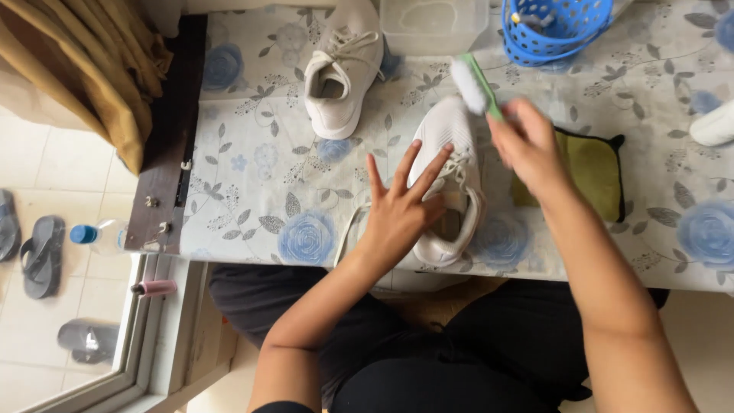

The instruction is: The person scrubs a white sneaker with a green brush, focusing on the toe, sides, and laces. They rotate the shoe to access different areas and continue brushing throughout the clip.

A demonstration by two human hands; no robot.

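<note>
A clear plastic bottle w/ a blue cap (98,235) lies on the tiled floor, well left of the left hand (399,214); any label on it is too small to make out. A pinkish cylinder (155,288) sits just below it by the window frame. Beyond the right hand (526,143), at the far table edge, there's a clear rectangular plastic tub (433,23) and a round blue perforated basket (556,29). A white rounded container (715,124) shows at the far right edge, well apart from the right hand.

The left hand is spread, fingers fanned, palm pressing on the white sneaker (451,183), over its laces and collar. The shoe lies under and just right of that hand, on the floral tablecloth (260,176). Its long axis runs near-vertical in view: toe pointing away from the person, heel at the near table edge.

The right hand is closed round the handle of a green brush w/ white bristles (474,84), head just above the shoe's toe; touching or not, can't tell. A green-yellow cloth (596,172) lies right beside that hand, partly under it.

A 2nd white sneaker (344,73) lies beyond the left hand, apart from it, heel opening toward the person. Dark sandals (42,256) on the floor, far left.
</note>
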